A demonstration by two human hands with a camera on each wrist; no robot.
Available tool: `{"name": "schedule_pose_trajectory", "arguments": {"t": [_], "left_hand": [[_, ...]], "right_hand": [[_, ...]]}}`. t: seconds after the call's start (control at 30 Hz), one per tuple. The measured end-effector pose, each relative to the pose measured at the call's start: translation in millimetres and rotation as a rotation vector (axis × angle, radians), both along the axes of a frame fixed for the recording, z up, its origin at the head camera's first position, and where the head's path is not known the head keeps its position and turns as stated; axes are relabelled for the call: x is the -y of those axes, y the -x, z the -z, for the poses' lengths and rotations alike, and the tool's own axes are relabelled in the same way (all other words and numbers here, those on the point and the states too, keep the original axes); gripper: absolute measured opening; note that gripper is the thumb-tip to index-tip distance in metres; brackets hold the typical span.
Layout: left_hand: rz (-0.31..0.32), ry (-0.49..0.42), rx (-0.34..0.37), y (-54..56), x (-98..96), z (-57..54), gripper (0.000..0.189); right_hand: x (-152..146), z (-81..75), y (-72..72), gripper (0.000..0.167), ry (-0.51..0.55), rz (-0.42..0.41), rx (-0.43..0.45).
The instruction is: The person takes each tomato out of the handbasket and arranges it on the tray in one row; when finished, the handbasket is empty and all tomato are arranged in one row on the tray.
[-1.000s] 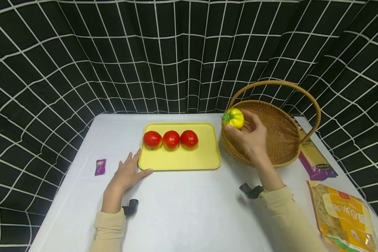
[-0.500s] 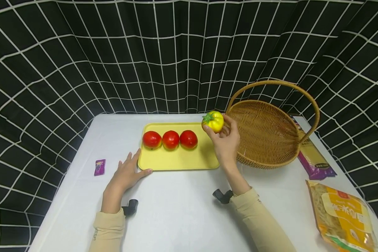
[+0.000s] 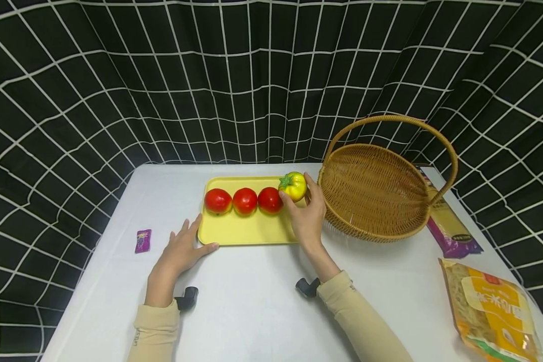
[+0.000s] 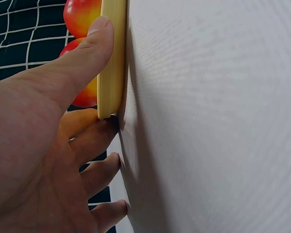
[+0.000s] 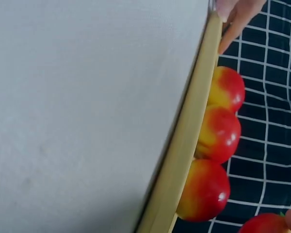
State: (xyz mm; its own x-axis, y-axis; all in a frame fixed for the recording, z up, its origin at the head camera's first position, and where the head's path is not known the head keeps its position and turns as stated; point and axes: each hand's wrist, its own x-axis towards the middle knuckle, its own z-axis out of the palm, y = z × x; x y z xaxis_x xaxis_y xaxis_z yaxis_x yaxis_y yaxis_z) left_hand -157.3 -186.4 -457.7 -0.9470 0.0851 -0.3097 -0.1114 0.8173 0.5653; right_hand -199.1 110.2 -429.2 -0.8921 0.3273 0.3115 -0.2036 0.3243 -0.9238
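Observation:
My right hand pinches a ribbed yellow tomato with a green leafy top between thumb and fingers, over the right part of the yellow tray. In the right wrist view a red side of the tomato shows at the bottom edge. Three glossy red fruits, yellow toward the underside, sit in a row on the tray. The held tomato overlaps the rightmost one in the head view. My left hand lies spread at the tray's front left corner, its thumb against the front rim.
A wicker basket with a tall handle stands right of the tray, tipped toward me. Beyond it lies a purple and gold packet, with an orange food bag nearer. A small purple sachet lies at the left.
My right hand has carried the tomato left from the basket's rim and lowered it over the tray, beside the rightmost red fruit. The left hand has stayed at the tray corner.

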Motion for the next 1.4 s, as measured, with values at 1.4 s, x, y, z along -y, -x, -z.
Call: {"name": "schedule_pose_trajectory", "arguments": {"t": [1.4], "left_hand": [[-0.002,0.004,0.003,-0.5,-1.8,-0.7,0.103]], "right_hand": [[-4.8,22.6,13.4,0.084,-0.184,0.001,0.447]]}}
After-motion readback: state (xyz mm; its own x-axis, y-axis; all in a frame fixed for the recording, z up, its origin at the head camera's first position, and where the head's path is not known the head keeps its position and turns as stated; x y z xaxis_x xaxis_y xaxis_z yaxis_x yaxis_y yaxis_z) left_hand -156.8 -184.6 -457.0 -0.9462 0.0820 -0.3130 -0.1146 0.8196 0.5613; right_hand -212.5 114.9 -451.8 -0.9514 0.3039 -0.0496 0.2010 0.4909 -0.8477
